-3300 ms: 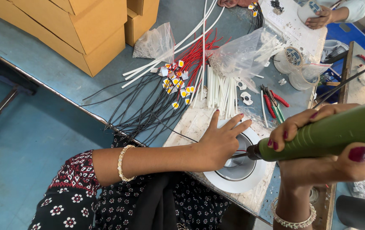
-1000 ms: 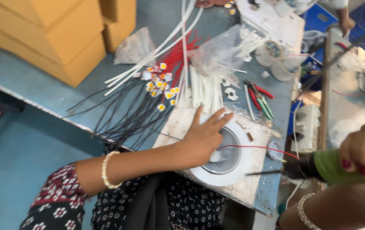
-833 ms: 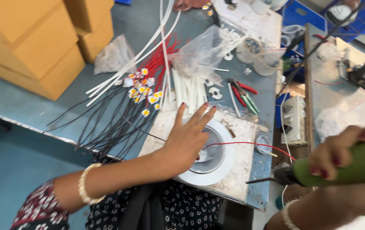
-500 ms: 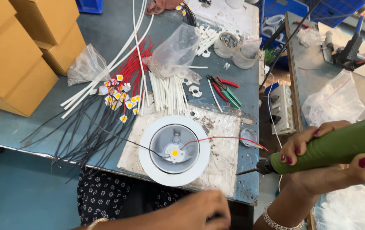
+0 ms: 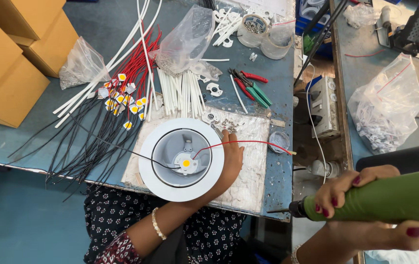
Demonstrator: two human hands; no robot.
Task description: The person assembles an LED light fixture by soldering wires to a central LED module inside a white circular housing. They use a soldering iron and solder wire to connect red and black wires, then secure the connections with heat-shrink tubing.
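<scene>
Lower right of the frame, nearest: right hand clamped around a green electric screwdriver, bit pointing left, held off the counter edge and clear of the work. Lower centre: left hand with fingers spread, lying along the right rim of a round white downlight housing, pressing it against a clear plastic sheet on the blue counter; not closed on anything. Inside the grey bowl of the housing, a small yellow LED chip, with a red wire running right and a black wire running left. Probably light and stiff, smooth enough to slide under a driver, so best steadied flat by the rim; chip and thin leads likely fragile, better left untouched. Just right of the sheet, a small round lid of tiny parts. Further up, centre left: a bundle of black and red leads with more chips, white sleeves, red and green pliers. Upper left: cardboard boxes. Upper centre: clear plastic bags and small tubs.
</scene>
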